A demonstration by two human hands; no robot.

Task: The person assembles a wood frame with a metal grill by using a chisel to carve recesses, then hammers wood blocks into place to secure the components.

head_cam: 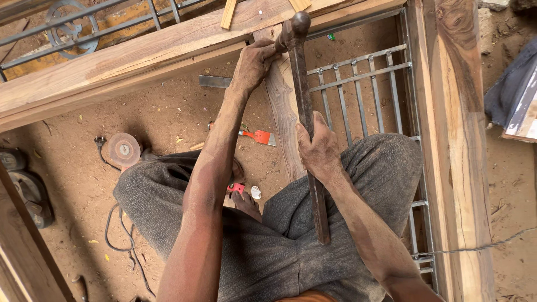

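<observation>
My right hand [319,148] grips the middle of a long dark metal hammer [305,106], its rounded head up near the wooden frame's top beam [140,64]. My left hand [254,61] reaches forward and holds a short dark tool, seemingly a chisel, against the upright wooden bar [282,120] where it meets the beam, right beside the hammer head. My legs in grey trousers [268,235] straddle the upright bar.
A metal window grille [363,95] lies inside the frame on the right. A wide wooden side beam [456,140] runs down the right. On the dirt floor lie an angle grinder with disc [123,150], its cable, and a red-handled scraper [258,136].
</observation>
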